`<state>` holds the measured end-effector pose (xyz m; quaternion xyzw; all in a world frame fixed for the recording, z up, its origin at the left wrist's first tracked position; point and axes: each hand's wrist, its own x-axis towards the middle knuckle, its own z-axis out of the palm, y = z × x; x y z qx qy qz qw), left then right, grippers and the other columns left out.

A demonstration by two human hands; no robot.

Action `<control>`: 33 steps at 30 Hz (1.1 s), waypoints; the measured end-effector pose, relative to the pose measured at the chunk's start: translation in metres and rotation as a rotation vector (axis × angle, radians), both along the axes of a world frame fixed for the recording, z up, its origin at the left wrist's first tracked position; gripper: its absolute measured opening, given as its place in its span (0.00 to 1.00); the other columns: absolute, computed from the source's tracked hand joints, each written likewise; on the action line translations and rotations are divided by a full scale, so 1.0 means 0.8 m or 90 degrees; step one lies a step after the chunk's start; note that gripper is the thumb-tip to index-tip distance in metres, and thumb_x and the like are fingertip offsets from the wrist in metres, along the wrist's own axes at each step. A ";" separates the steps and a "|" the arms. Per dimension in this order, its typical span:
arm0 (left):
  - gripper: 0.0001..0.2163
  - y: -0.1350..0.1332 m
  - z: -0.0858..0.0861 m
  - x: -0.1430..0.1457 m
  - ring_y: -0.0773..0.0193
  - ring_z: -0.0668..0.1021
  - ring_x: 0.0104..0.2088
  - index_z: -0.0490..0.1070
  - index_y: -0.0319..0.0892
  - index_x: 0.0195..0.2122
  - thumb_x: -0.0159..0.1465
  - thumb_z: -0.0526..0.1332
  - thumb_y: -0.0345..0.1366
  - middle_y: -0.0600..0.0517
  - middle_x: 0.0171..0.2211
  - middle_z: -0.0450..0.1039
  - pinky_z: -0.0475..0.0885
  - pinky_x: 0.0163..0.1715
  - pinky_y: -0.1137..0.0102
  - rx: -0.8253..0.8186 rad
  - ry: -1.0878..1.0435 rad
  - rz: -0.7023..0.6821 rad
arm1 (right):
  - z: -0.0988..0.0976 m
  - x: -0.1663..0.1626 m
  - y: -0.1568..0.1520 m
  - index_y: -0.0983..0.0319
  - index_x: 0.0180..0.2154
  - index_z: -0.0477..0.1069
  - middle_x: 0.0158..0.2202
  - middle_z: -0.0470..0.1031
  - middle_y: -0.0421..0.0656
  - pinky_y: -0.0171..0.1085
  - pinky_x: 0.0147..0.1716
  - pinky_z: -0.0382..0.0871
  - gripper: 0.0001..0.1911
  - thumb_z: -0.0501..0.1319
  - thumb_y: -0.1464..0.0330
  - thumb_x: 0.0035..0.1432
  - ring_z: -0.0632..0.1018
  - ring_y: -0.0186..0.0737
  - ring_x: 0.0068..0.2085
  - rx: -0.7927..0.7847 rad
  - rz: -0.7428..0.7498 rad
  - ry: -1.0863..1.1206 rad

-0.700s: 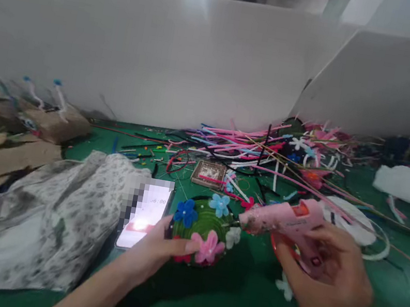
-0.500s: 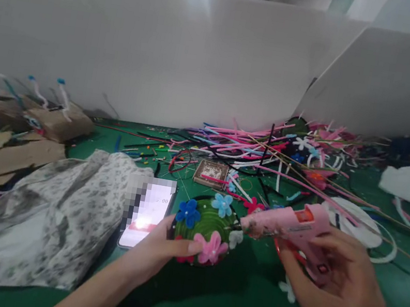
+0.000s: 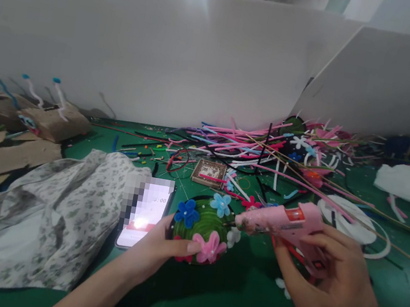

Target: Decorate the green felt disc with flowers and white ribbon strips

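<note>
The right hand (image 3: 328, 287) was closed around the pink glue gun (image 3: 283, 224), its nozzle at the three-o'clock rim of the green coiled disc (image 3: 206, 221), beside the white flower (image 3: 232, 236). The left hand (image 3: 157, 250) pinched the disc's seven-o'clock edge on the mat (image 3: 227, 304). Gluing well likely needed a steady nozzle, kept clear of the fingers.

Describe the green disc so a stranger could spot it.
On the green mat, look right of the lit phone, beside the left hand. The disc is the flat green coil the pink glue gun points at; unlike the loose pipe cleaners behind, it carries blue, pink and white flowers.
</note>
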<state>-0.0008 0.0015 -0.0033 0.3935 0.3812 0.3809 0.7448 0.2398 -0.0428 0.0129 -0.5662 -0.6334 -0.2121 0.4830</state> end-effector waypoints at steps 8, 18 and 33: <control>0.23 -0.001 0.005 0.002 0.51 0.79 0.44 0.74 0.39 0.44 0.46 0.73 0.33 0.44 0.41 0.79 0.69 0.48 0.61 -0.026 -0.040 0.004 | 0.002 0.001 0.000 0.62 0.37 0.66 0.40 0.73 0.46 0.39 0.37 0.72 0.17 0.70 0.73 0.45 0.75 0.41 0.40 0.023 -0.016 -0.005; 0.21 0.000 0.001 0.000 0.51 0.79 0.43 0.74 0.39 0.43 0.47 0.73 0.33 0.44 0.42 0.79 0.69 0.49 0.60 -0.019 -0.033 0.012 | 0.001 -0.001 -0.002 0.61 0.36 0.66 0.39 0.72 0.45 0.40 0.37 0.71 0.17 0.70 0.73 0.44 0.75 0.42 0.39 0.020 0.015 0.047; 0.14 0.027 0.016 -0.016 0.53 0.82 0.37 0.73 0.37 0.44 0.56 0.61 0.29 0.46 0.34 0.81 0.76 0.41 0.62 -0.177 -0.150 0.314 | -0.016 0.168 0.104 0.59 0.33 0.72 0.30 0.76 0.45 0.43 0.31 0.66 0.13 0.64 0.57 0.49 0.76 0.49 0.32 -0.387 -0.050 -0.050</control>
